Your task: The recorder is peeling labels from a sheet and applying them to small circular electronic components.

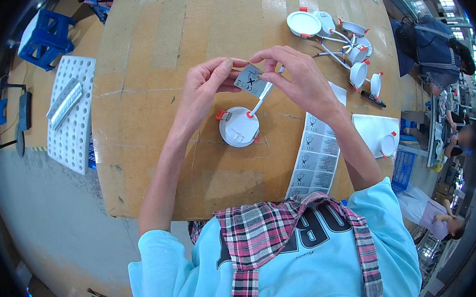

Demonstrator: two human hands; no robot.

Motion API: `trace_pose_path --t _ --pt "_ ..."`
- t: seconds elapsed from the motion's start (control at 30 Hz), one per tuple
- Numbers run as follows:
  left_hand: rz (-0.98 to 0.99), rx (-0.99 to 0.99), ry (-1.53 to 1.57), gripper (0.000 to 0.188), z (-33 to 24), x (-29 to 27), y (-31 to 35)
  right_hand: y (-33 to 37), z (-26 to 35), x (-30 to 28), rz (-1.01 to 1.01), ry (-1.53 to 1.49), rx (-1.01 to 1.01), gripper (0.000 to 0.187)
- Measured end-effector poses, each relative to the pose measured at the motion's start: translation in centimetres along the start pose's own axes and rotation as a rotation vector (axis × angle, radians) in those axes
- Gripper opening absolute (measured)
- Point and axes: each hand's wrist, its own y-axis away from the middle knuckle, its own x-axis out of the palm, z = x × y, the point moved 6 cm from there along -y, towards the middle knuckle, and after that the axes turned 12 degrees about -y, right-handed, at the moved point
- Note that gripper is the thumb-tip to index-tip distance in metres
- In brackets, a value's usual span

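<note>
A small silver printed label (250,80) is held up between my two hands, over the table. My left hand (203,90) pinches it near its left edge. At its right edge, the thumb and fingers of my right hand (297,78) close on the label beside a white cable (263,96). The cable runs down to a round white downlight (239,130) with red-orange spring clips, which lies face down on the table just below my hands. How far the label touches the cable is hidden by my fingers.
The brown tabletop (135,100) bears a strip of silver labels (315,162) by my right forearm. Several white downlights (358,74) with cables lie at right, near a black marker (373,99). Another downlight (387,144) rests on white paper. Left stands a perforated white board (74,138).
</note>
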Motion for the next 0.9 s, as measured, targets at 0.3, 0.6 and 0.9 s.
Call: trace_pose_path --t 0.3,0.6,0.9 --pt "-0.014 -0.033 -0.018 0.036 0.5 0.2 -0.2 0.1 0.3 -0.2 -0.017 0.002 -0.099 0.021" --pt "0.022 -0.075 0.030 0.030 1.1 0.1 -0.6 0.1 0.6 -0.3 -0.016 -0.018 -0.102 0.025" --pt "0.049 -0.109 0.005 0.022 1.0 -0.3 -0.8 0.4 1.0 -0.3 -0.026 -0.018 -0.207 0.019"
